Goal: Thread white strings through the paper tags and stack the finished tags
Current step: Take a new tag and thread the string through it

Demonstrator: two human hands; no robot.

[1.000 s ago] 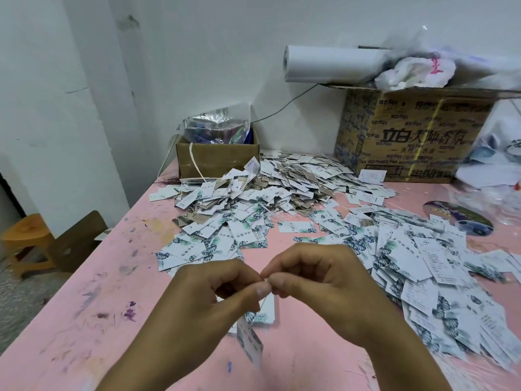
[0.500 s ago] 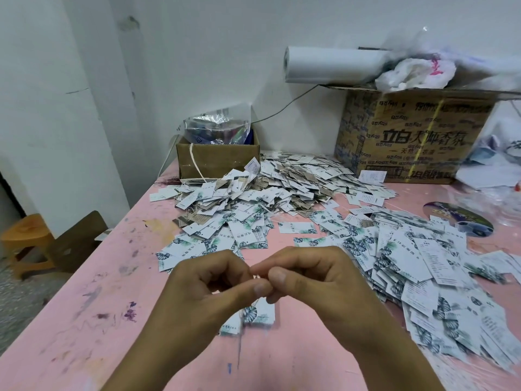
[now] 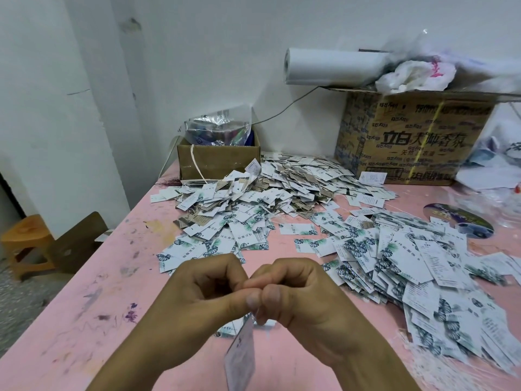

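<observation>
While the left hand [image 3: 201, 301] and right hand [image 3: 306, 296] meet fingertip to fingertip over the pink table [image 3: 84, 320], both curl tight, pinching the top of one paper tag [image 3: 241, 354] that dangles beneath (string too fine to see). Beyond lie heaps of tags [image 3: 284, 190], then a large cardboard box [image 3: 411, 136].

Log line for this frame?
left hand: pinches tag top | right hand: pinches alongside | tag: hangs below fingertips | string: not discernible

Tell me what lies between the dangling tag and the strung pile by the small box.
Only loose leaf-print tags lying flat on the pink table separate the dangling tag from the strung pile; nothing tall.
</observation>
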